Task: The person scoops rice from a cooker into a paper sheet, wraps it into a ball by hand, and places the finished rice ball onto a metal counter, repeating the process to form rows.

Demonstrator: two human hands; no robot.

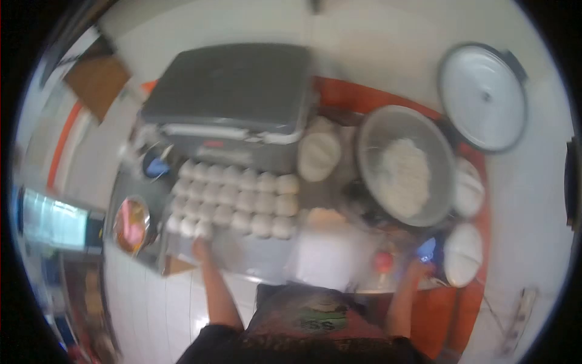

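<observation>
Rows of round white dough balls [227,194] cover a metal tray [254,255] in the middle left. My left hand [200,246] is right at the front-left corner of the rows, its fingertips against the nearest dough ball [203,229]. Over on the right, my right hand [418,268] is beside a small blue item [427,249] on the table. Motion blur smears the fingers of both hands. Between my arms lies a white sheet or cloth [327,255], with a small red round object [383,262] to its right.
A big bowl of white flour [406,176] stands at the back right. Large white dough lumps [463,255] lie along the right edge. Behind the tray sits a grey lidded box [230,91]. A round lid [483,97] is at the far right, a bowl with pink contents [131,224] at left.
</observation>
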